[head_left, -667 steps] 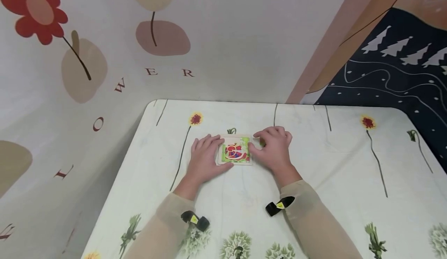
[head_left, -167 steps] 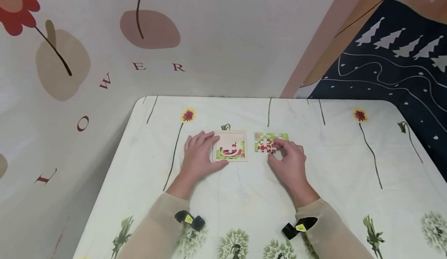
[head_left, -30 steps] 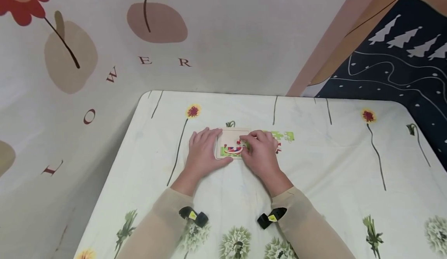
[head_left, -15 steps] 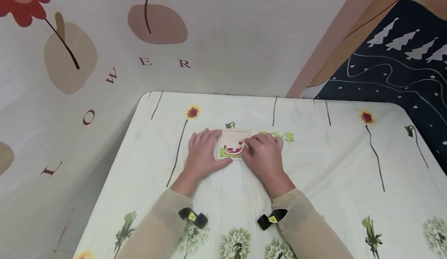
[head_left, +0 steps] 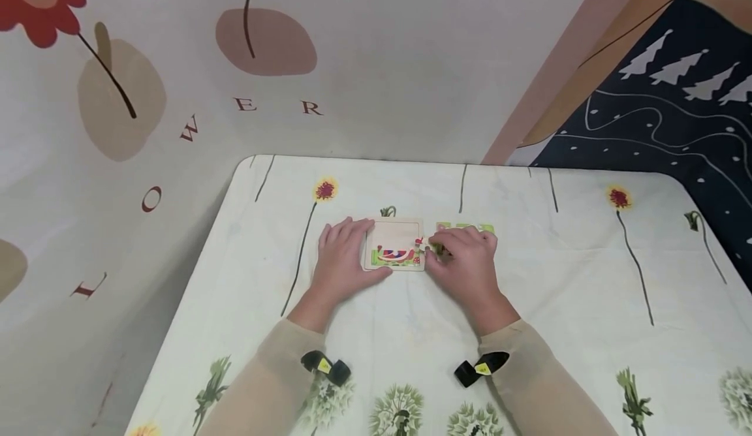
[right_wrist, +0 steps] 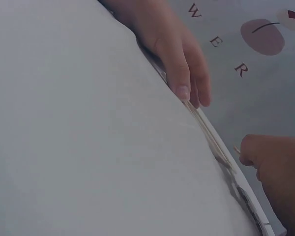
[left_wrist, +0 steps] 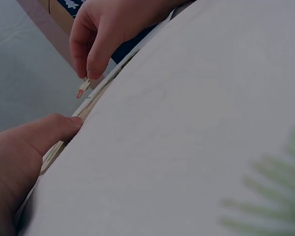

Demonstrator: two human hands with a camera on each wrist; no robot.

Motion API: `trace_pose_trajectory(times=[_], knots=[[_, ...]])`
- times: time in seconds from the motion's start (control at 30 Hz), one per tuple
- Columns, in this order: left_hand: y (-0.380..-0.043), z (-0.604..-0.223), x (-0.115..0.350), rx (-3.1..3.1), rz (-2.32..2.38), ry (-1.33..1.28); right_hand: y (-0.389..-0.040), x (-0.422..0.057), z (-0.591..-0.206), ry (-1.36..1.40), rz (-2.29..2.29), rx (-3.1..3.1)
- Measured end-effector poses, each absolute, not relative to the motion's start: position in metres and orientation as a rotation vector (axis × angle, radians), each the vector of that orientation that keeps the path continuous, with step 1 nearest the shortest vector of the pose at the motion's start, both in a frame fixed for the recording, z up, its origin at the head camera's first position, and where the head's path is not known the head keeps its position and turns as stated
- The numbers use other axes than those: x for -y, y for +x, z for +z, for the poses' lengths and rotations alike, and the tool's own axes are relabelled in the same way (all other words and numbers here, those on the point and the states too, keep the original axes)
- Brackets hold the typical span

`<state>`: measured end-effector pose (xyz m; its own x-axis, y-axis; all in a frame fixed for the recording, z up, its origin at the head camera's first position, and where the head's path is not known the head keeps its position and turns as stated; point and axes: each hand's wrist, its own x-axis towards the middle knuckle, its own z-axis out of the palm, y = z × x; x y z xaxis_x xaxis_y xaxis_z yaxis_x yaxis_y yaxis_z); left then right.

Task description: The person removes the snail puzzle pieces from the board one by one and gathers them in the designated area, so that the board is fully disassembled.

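A small square wooden jigsaw tray [head_left: 396, 232] lies flat on the table, with a row of picture pieces [head_left: 395, 256] along its near side and bare wood above. My left hand [head_left: 343, 261] holds the tray at its left, fingers at the far left corner and thumb on the near edge. Between thumb and fingers, my right hand [head_left: 468, 266] pinches a jigsaw piece [head_left: 421, 243] with a red patch, at the tray's right edge. In the left wrist view that piece [left_wrist: 83, 88] hangs above the table. Loose green jigsaw pieces [head_left: 464, 226] lie beyond the right hand, partly hidden by it.
A white flower-print cloth [head_left: 564, 260] covers the table. Behind it rises a pale printed wall [head_left: 399, 96], with a dark tree-patterned hanging [head_left: 664, 123] at the right. Each sleeve carries a small black wrist camera [head_left: 482, 367].
Over the last second the right hand has lifted a piece from the tray's right side and moved right. Earlier the picture filled the tray; several pieces now lie to its right.
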<state>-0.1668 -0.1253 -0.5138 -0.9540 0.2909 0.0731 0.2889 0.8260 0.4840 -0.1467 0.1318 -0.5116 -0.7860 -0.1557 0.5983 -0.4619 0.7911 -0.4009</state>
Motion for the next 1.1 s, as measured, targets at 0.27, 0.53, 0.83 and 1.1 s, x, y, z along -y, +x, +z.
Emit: trace_pose_trajectory(times=[0.27, 0.53, 0.83, 1.1], knots=[[-0.166, -0.514, 0.124, -2.995, 0.791, 0.476, -0.144, -0.158, -0.515, 0.406, 0.766, 2.405], [-0.167, -0.515, 0.125, -2.996, 0.775, 0.485, -0.138, -0.199, -0.517, 0.356, 0.754, 2.376], [-0.169, -0.517, 0.127, -3.028, 0.766, 0.529, -0.132, -0.232, -0.516, 0.273, 0.723, 2.468], [-0.169, -0.518, 0.127, -3.020, 0.775, 0.531, -0.128, -0.241, -0.519, 0.266, 0.716, 2.537]])
